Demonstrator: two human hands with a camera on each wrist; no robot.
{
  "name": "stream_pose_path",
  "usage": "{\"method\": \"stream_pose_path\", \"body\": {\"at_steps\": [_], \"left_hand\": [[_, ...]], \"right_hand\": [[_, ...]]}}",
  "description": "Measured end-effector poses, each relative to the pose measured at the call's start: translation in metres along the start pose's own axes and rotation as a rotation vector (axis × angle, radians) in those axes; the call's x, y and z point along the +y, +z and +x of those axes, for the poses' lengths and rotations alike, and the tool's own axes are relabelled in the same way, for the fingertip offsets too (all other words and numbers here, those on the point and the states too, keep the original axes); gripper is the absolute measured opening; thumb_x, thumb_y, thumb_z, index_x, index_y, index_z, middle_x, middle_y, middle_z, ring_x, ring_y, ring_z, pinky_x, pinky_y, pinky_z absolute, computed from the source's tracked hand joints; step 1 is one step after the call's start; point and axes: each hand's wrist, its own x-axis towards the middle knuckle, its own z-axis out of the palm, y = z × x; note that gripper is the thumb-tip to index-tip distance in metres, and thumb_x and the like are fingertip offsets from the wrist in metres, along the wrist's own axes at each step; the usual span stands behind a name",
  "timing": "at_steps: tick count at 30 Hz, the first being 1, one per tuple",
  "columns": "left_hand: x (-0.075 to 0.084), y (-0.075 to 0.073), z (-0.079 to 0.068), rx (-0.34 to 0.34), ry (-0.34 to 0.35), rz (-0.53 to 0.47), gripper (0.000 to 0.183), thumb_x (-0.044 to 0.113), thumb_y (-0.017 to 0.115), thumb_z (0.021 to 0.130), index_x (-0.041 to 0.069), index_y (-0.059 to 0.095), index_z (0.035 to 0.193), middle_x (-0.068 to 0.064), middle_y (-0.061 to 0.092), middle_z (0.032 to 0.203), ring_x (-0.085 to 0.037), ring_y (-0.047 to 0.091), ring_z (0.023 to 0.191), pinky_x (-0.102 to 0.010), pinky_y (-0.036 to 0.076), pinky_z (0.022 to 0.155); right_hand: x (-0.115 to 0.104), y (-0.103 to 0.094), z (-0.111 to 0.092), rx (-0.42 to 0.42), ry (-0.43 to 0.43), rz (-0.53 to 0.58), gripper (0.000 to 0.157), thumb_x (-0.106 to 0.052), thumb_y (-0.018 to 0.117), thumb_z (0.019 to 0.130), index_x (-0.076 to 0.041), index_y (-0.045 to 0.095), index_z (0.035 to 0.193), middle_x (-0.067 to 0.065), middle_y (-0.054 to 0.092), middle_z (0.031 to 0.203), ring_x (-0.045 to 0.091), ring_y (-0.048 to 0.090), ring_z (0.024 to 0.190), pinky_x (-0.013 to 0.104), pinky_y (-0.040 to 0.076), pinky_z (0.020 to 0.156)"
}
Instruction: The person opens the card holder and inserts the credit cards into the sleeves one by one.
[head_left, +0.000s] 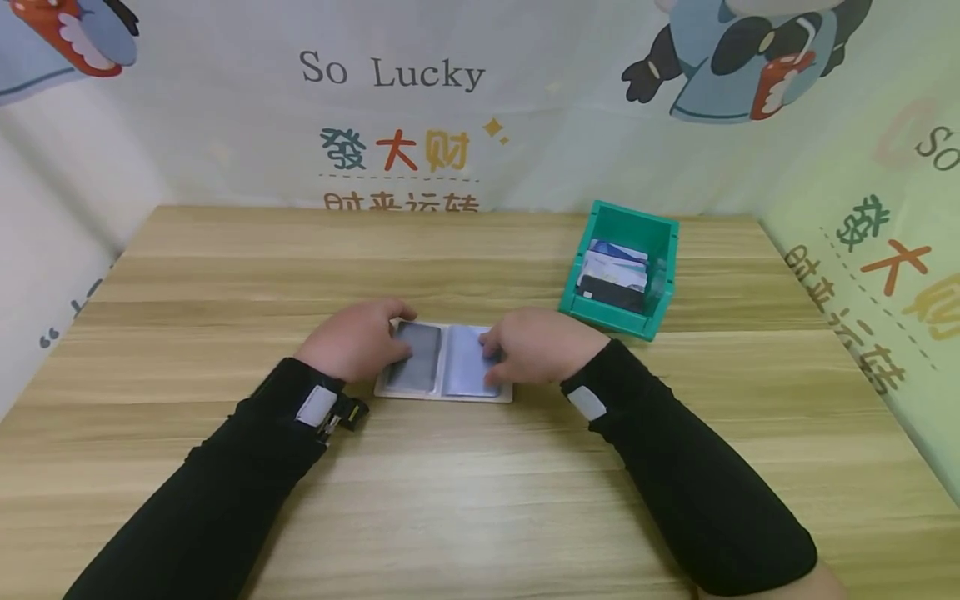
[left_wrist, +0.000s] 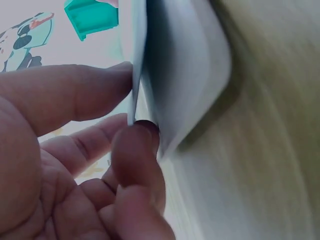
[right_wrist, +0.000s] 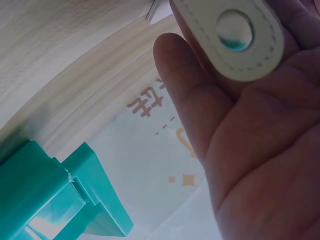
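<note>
A card holder point(head_left: 443, 396) lies spread flat on the table, with a greyish clear sleeve point(head_left: 417, 358) on its left half and bluish clear sleeves point(head_left: 467, 362) on its right. My left hand point(head_left: 356, 340) pinches the left side; in the left wrist view its thumb and fingers stand on either side of a thin leaf point(left_wrist: 139, 55). Over the right half, my right hand point(head_left: 543, 343) holds the right edge with thumb and fingers. A pale stitched strap with a metal snap point(right_wrist: 235, 30) shows against that palm; the right fingertips are out of the right wrist view.
Right of and behind the card holder stands a green bin point(head_left: 663, 250) containing several cards point(head_left: 613, 271). The wooden table point(head_left: 465, 500) runs back to a printed cloth backdrop point(head_left: 540, 125), with more cloth on both sides.
</note>
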Motion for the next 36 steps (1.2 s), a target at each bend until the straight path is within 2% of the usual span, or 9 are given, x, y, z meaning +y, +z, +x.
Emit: {"method": "stream_pose_path", "body": {"at_steps": [7,13,16,20,23,25,30,33,36], "left_hand": [[-0.001,0.000,-0.001,0.003,0.005,0.051,0.041,0.019,0.067,0.082,0.003,0.060,0.118,-0.012,0.062,0.098,-0.023,0.053,0.081,-0.041,0.047,0.075],[0.000,0.002,-0.003,-0.014,0.031,0.055,0.041,0.021,0.070,0.081,0.001,0.062,0.116,-0.012,0.064,0.100,-0.021,0.055,0.079,-0.041,0.049,0.075],[0.001,0.004,-0.003,-0.016,0.051,0.066,0.042,0.023,0.070,0.081,0.000,0.063,0.115,-0.010,0.065,0.100,-0.019,0.055,0.080,-0.040,0.048,0.077],[0.004,0.004,-0.003,-0.014,0.059,0.082,0.042,0.025,0.071,0.081,0.001,0.063,0.115,-0.011,0.064,0.103,-0.020,0.054,0.083,-0.041,0.047,0.080],[0.005,0.004,-0.002,-0.015,0.059,0.089,0.041,0.026,0.071,0.081,0.002,0.063,0.114,-0.010,0.063,0.103,-0.020,0.054,0.085,-0.041,0.047,0.080],[0.005,0.005,-0.002,-0.013,0.061,0.094,0.041,0.026,0.071,0.081,0.003,0.064,0.114,-0.010,0.063,0.104,-0.020,0.053,0.085,-0.041,0.047,0.081],[0.005,0.005,-0.002,-0.008,0.058,0.099,0.042,0.029,0.072,0.080,0.004,0.064,0.113,-0.011,0.061,0.106,-0.021,0.052,0.087,-0.042,0.046,0.081],[0.005,0.005,-0.003,0.000,0.058,0.109,0.043,0.030,0.073,0.080,0.005,0.065,0.113,-0.011,0.060,0.108,-0.022,0.052,0.088,-0.042,0.046,0.081],[0.004,0.006,-0.003,0.010,0.065,0.114,0.042,0.031,0.073,0.079,0.005,0.065,0.112,-0.011,0.060,0.109,-0.022,0.052,0.088,-0.042,0.046,0.081]], "right_hand": [[0.002,0.000,0.002,0.014,-0.013,0.018,0.033,-0.040,0.066,0.085,-0.019,0.070,0.110,-0.007,0.065,0.102,0.005,0.053,0.078,0.022,0.047,0.072],[0.008,-0.004,0.001,0.060,0.023,0.109,0.022,-0.040,0.062,0.088,-0.023,0.071,0.098,-0.010,0.063,0.087,0.008,0.054,0.071,0.025,0.047,0.061],[0.015,-0.011,-0.005,0.181,0.071,0.148,0.022,-0.039,0.059,0.090,-0.020,0.070,0.087,-0.008,0.062,0.075,0.010,0.053,0.065,0.028,0.046,0.056],[0.031,-0.023,-0.016,0.419,0.177,0.143,0.026,-0.036,0.060,0.091,-0.015,0.064,0.076,-0.002,0.058,0.064,0.015,0.050,0.057,0.031,0.042,0.052],[0.047,-0.029,-0.024,0.542,0.303,0.139,0.022,-0.032,0.061,0.090,-0.013,0.063,0.079,0.002,0.060,0.069,0.018,0.051,0.061,0.034,0.044,0.055],[0.058,-0.030,-0.028,0.564,0.381,0.136,0.019,-0.028,0.061,0.090,-0.010,0.065,0.088,0.006,0.063,0.078,0.021,0.054,0.067,0.037,0.046,0.059],[0.082,-0.029,-0.031,0.557,0.497,0.141,0.029,-0.022,0.059,0.092,-0.001,0.063,0.112,0.015,0.065,0.102,0.027,0.057,0.082,0.044,0.049,0.071],[0.090,-0.028,-0.030,0.558,0.542,0.155,0.029,-0.018,0.056,0.093,0.001,0.062,0.115,0.019,0.063,0.107,0.030,0.056,0.087,0.048,0.049,0.077],[0.095,-0.025,-0.028,0.501,0.574,0.141,0.027,-0.010,0.051,0.093,0.002,0.062,0.114,0.021,0.062,0.110,0.032,0.055,0.091,0.050,0.047,0.082]]}}
